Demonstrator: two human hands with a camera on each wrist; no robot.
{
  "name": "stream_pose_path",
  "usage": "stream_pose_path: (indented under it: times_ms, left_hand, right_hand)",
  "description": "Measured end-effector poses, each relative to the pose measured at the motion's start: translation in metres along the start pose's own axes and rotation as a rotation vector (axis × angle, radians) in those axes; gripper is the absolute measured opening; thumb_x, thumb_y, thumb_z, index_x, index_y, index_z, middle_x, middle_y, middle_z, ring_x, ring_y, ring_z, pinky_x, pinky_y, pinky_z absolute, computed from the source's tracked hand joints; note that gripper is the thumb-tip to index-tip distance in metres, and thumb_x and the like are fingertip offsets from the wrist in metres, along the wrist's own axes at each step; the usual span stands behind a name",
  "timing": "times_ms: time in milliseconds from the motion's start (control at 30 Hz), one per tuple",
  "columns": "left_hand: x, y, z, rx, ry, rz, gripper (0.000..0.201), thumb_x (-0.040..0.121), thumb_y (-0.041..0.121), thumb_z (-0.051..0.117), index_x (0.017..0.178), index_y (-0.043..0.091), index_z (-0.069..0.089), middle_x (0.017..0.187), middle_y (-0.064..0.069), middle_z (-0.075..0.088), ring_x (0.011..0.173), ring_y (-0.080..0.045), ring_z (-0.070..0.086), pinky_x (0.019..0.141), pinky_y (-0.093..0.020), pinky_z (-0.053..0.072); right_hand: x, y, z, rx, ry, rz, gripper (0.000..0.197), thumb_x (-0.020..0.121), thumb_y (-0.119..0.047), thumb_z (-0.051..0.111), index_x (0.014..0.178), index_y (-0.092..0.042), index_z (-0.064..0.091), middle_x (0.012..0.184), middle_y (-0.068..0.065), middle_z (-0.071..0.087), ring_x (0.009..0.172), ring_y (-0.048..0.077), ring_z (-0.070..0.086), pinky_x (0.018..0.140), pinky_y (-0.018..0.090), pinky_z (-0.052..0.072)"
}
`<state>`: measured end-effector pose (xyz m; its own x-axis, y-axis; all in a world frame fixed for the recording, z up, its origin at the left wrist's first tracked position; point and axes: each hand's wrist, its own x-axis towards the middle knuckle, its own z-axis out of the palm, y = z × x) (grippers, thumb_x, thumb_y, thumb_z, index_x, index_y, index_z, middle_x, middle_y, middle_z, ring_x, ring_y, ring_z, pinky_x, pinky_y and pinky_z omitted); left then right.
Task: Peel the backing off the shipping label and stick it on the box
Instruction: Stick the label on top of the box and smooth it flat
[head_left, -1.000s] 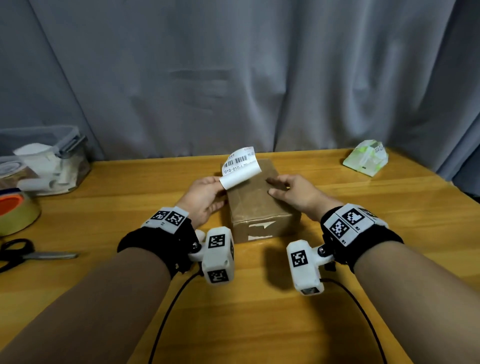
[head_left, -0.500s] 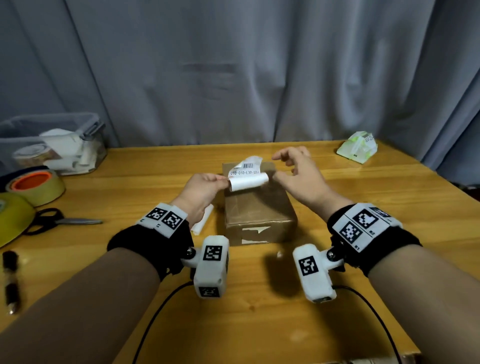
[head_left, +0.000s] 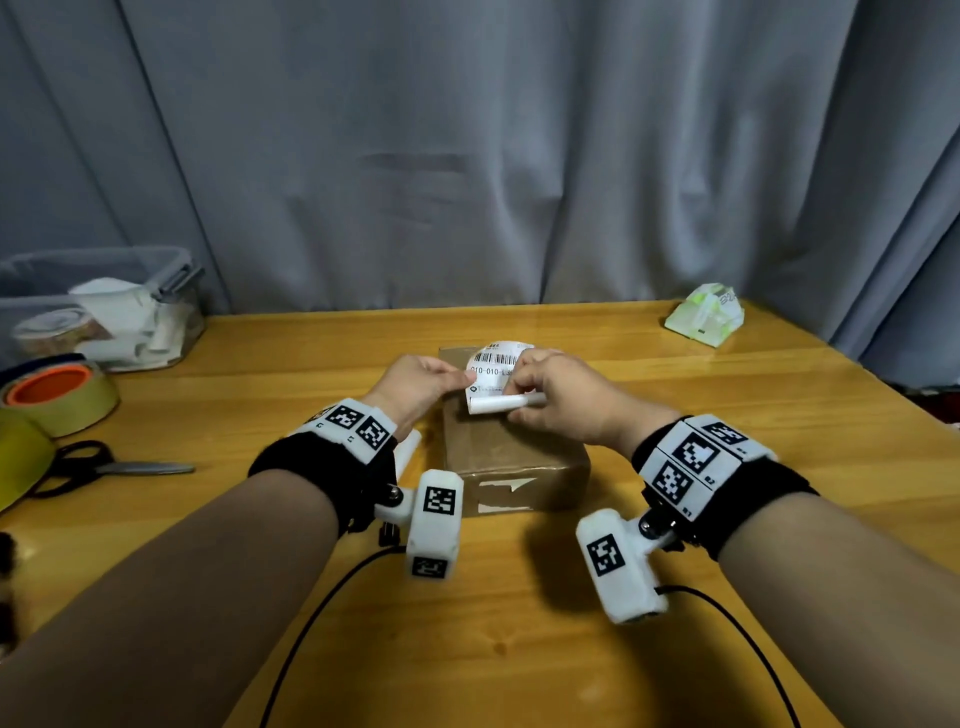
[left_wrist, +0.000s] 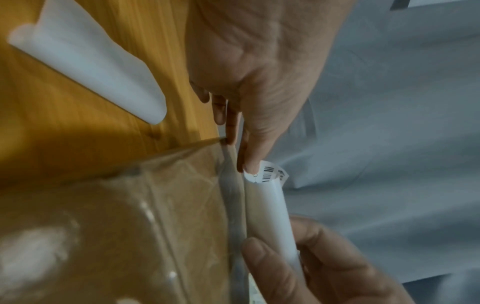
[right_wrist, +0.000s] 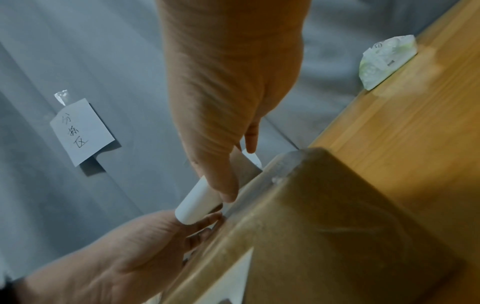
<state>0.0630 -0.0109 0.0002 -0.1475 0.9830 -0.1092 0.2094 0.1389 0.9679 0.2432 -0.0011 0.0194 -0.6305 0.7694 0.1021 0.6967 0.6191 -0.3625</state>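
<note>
The brown cardboard box stands mid-table, wrapped in clear tape. Both hands hold the white shipping label just above the box's far top edge. Its barcode faces me and its lower edge is curled into a roll. My left hand pinches the label's left edge with thumb and fingers. My right hand pinches the right end of the roll. A curled white paper strip lies on the table left of the box, by my left wrist.
At the left are a clear bin of paper scraps, tape rolls and scissors. A green-white tissue pack lies far right. A grey curtain hangs behind, with a handwritten note taped to it. Cables trail toward me.
My right hand came down from above the box's far right and took the label's right side. The label has sunk toward the box top and curled more.
</note>
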Motion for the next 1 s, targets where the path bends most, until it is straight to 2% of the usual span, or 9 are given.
stream_pose_path:
  times_ms: [200, 267, 333, 433, 533, 733, 866, 933, 1000]
  left_hand:
    - [0.008, -0.010, 0.004, 0.130, 0.055, 0.074, 0.017, 0.074, 0.020, 0.077, 0.063, 0.022, 0.064, 0.069, 0.004, 0.065, 0.072, -0.014, 0.056, 0.075, -0.026, 0.044]
    - [0.009, -0.012, 0.004, 0.140, 0.072, 0.095, 0.018, 0.073, 0.019, 0.077, 0.062, 0.023, 0.063, 0.068, 0.004, 0.064, 0.069, -0.011, 0.055, 0.070, -0.021, 0.045]
    - [0.009, -0.012, 0.003, 0.148, 0.077, 0.105, 0.017, 0.075, 0.015, 0.076, 0.066, 0.019, 0.062, 0.069, 0.003, 0.063, 0.065, -0.008, 0.055, 0.057, -0.012, 0.045]
    - [0.008, -0.011, 0.001, 0.107, 0.056, 0.094, 0.014, 0.078, 0.010, 0.072, 0.069, 0.012, 0.062, 0.071, 0.000, 0.063, 0.061, -0.009, 0.055, 0.045, -0.006, 0.044]
    - [0.010, -0.009, 0.002, 0.086, 0.059, 0.099, 0.015, 0.080, 0.010, 0.070, 0.068, 0.012, 0.061, 0.071, 0.000, 0.063, 0.061, -0.009, 0.056, 0.045, -0.004, 0.044]
    - [0.023, -0.006, 0.005, 0.097, 0.085, 0.105, 0.018, 0.085, 0.013, 0.066, 0.068, 0.011, 0.059, 0.072, -0.001, 0.063, 0.062, -0.010, 0.056, 0.045, -0.005, 0.044]
    - [0.028, -0.004, 0.003, 0.169, 0.033, 0.102, 0.007, 0.084, 0.011, 0.066, 0.088, 0.006, 0.064, 0.075, -0.002, 0.062, 0.066, -0.009, 0.054, 0.047, -0.002, 0.041]
    - [0.031, -0.004, 0.002, 0.195, 0.008, 0.101, 0.015, 0.083, 0.011, 0.067, 0.097, 0.007, 0.063, 0.078, -0.002, 0.061, 0.066, -0.009, 0.053, 0.047, -0.002, 0.040]
    - [0.032, -0.003, 0.002, 0.208, -0.005, 0.101, 0.016, 0.083, 0.011, 0.068, 0.097, 0.008, 0.061, 0.078, -0.001, 0.060, 0.064, -0.006, 0.052, 0.048, -0.003, 0.041]
  right_hand:
    - [-0.003, 0.003, 0.006, 0.143, 0.033, -0.020, 0.012, 0.079, -0.009, 0.068, 0.090, -0.011, 0.071, 0.096, 0.001, 0.069, 0.094, 0.022, 0.060, 0.087, 0.037, 0.048]
    - [-0.002, 0.005, 0.008, 0.173, 0.037, -0.006, 0.012, 0.078, -0.010, 0.068, 0.090, -0.013, 0.072, 0.094, 0.003, 0.072, 0.091, 0.022, 0.063, 0.086, 0.039, 0.049]
    - [-0.002, 0.007, 0.011, 0.172, 0.027, -0.005, 0.014, 0.079, -0.011, 0.068, 0.091, -0.016, 0.073, 0.091, 0.006, 0.074, 0.088, 0.024, 0.065, 0.083, 0.043, 0.051]
    - [-0.003, 0.009, 0.015, 0.127, 0.035, -0.018, 0.016, 0.079, -0.014, 0.067, 0.093, -0.019, 0.074, 0.090, 0.006, 0.075, 0.086, 0.024, 0.066, 0.080, 0.043, 0.052]
    - [-0.004, 0.011, 0.015, 0.123, 0.055, -0.014, 0.018, 0.080, -0.017, 0.067, 0.096, -0.021, 0.075, 0.093, 0.002, 0.076, 0.088, 0.021, 0.068, 0.081, 0.041, 0.053]
    - [-0.005, 0.008, 0.010, 0.238, 0.081, -0.023, 0.022, 0.081, -0.014, 0.070, 0.102, -0.016, 0.074, 0.106, 0.000, 0.074, 0.102, 0.012, 0.066, 0.094, 0.035, 0.051]
    - [-0.002, 0.013, 0.012, 0.240, 0.070, -0.014, 0.024, 0.082, -0.015, 0.069, 0.105, -0.018, 0.073, 0.109, 0.000, 0.073, 0.105, 0.012, 0.065, 0.097, 0.035, 0.049]
    - [0.000, 0.017, 0.015, 0.222, 0.084, 0.008, 0.024, 0.082, -0.016, 0.068, 0.106, -0.020, 0.072, 0.109, -0.001, 0.073, 0.106, 0.014, 0.065, 0.097, 0.038, 0.049]
    - [0.002, 0.020, 0.017, 0.212, 0.099, 0.033, 0.024, 0.082, -0.017, 0.068, 0.105, -0.021, 0.073, 0.109, 0.000, 0.073, 0.106, 0.016, 0.065, 0.096, 0.039, 0.050]
